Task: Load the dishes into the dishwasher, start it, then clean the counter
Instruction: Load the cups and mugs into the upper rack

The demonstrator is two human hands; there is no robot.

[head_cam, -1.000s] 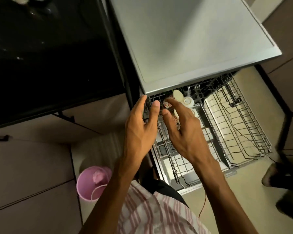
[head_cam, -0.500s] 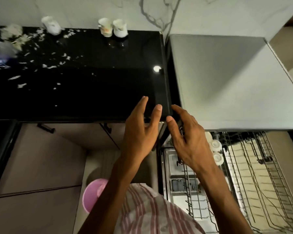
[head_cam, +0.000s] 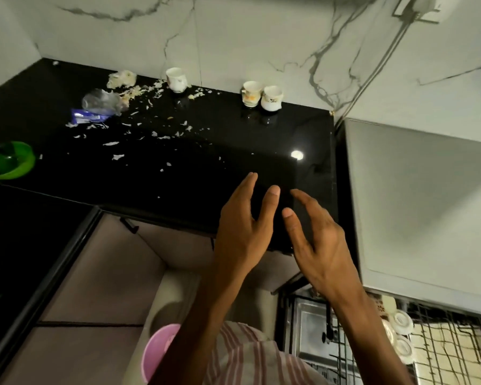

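Empty hands reaching for the remaining cups

Left hand [head_cam: 243, 232] and right hand [head_cam: 321, 250] hover spread wide, holding nothing; best take the paired cups [head_cam: 261, 98] at the table [head_cam: 206, 168] back edge, one each.

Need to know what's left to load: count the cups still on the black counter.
3: one cup near the scraps, and a pair of cups side by side, all along the back wall.
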